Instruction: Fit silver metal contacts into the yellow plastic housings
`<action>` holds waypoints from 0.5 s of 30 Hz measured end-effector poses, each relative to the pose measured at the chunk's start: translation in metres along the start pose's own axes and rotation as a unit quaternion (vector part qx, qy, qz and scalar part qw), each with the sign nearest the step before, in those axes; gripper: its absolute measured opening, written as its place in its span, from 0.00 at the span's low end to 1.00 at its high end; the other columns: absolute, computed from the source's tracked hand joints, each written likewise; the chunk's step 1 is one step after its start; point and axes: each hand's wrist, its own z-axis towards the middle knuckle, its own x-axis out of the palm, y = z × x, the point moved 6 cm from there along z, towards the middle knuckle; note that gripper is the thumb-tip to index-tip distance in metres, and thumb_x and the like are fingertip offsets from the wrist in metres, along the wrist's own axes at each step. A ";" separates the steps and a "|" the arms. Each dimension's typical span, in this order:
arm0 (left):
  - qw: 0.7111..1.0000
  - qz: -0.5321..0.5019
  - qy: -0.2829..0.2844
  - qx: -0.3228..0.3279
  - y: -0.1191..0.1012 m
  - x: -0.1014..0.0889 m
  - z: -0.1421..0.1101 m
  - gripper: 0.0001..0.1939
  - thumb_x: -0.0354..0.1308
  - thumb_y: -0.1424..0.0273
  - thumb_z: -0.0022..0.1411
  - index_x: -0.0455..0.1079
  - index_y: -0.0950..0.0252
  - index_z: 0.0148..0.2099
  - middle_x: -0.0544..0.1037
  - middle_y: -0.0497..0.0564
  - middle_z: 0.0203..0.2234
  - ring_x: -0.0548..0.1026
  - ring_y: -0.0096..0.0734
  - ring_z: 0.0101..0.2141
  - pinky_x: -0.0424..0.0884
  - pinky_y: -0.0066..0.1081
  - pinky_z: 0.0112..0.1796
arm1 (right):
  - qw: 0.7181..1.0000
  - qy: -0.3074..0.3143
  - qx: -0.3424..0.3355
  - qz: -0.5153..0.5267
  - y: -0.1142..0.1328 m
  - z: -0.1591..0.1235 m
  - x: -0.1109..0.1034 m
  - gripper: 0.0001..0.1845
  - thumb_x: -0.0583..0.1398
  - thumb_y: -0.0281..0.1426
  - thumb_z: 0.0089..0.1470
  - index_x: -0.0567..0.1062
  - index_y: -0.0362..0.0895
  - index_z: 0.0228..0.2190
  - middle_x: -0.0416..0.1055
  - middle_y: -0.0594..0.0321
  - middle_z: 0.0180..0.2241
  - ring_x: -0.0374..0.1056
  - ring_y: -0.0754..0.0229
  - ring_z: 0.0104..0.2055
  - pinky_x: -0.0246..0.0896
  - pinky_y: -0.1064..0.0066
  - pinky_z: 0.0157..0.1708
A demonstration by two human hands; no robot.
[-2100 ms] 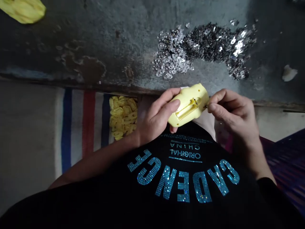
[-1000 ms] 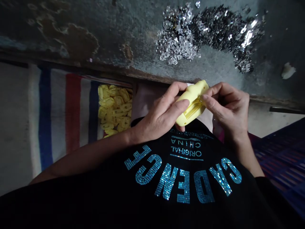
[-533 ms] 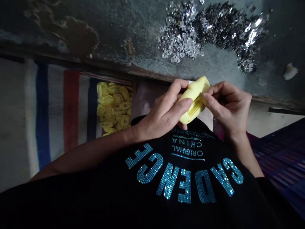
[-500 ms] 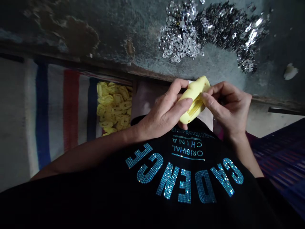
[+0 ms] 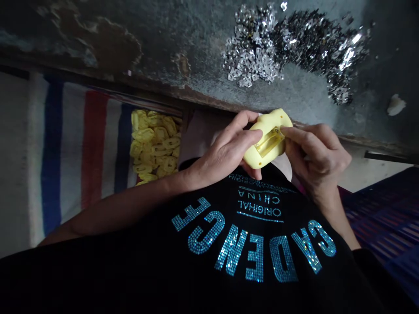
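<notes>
My left hand (image 5: 229, 146) is closed around a yellow plastic casing (image 5: 253, 157), with the thumb on its near face and fingers behind. The casing is tilted, its long recessed slot, like a battery compartment, facing me. A small shiny metal piece (image 5: 276, 130) shows at the slot's upper right end. My right hand (image 5: 317, 150) is at the casing's right edge, its index fingertip pressing beside that metal piece. The other right fingers are curled, and the thumb is mostly hidden below. A pile of small stamped metal pieces (image 5: 257, 61) lies on the dark worktable beyond my hands.
The worktable (image 5: 157, 52) has a worn front edge just past my hands. Several yellow casings (image 5: 155, 146) fill a striped sack (image 5: 94, 152) at lower left. A whitish lump (image 5: 396, 105) lies on the right of the table; a blue slatted crate (image 5: 389, 218) stands at right.
My right hand has gone from a thumb-and-finger pinch at the slot to pressing with the index finger, thumb drawn below. The casing has turned so its slot faces me more; the metal piece now shows.
</notes>
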 end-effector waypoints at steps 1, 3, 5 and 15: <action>1.000 0.004 -0.001 0.001 0.000 0.000 0.000 0.15 0.61 0.58 0.79 0.70 0.56 0.62 0.81 0.48 0.38 0.83 0.34 0.27 0.84 0.31 0.21 | 1.000 0.007 -0.005 -0.013 -0.001 -0.002 0.001 0.17 0.67 0.29 0.73 0.86 0.57 0.57 0.83 0.62 0.42 0.80 0.57 0.39 0.77 0.62 0.37; 1.000 0.013 -0.004 0.003 -0.001 0.000 0.000 0.15 0.61 0.58 0.79 0.70 0.56 0.62 0.81 0.48 0.39 0.83 0.34 0.26 0.84 0.31 0.21 | 0.999 0.016 -0.008 -0.030 -0.003 -0.005 0.002 0.19 0.67 0.31 0.73 0.85 0.61 0.59 0.83 0.63 0.42 0.80 0.56 0.38 0.76 0.60 0.38; 1.000 0.017 -0.003 0.004 -0.002 0.001 0.000 0.15 0.61 0.59 0.79 0.70 0.56 0.62 0.81 0.49 0.40 0.83 0.34 0.25 0.84 0.32 0.21 | 0.999 0.021 -0.015 -0.046 -0.005 -0.008 0.002 0.21 0.67 0.32 0.72 0.85 0.63 0.61 0.84 0.63 0.42 0.80 0.55 0.37 0.76 0.58 0.37; 1.000 0.020 0.000 0.009 -0.005 0.005 -0.003 0.15 0.61 0.59 0.79 0.70 0.56 0.63 0.81 0.49 0.41 0.83 0.33 0.27 0.84 0.29 0.22 | 0.998 0.008 -0.051 -0.048 -0.003 -0.011 0.002 0.20 0.69 0.33 0.71 0.86 0.60 0.61 0.85 0.62 0.41 0.79 0.55 0.35 0.73 0.61 0.34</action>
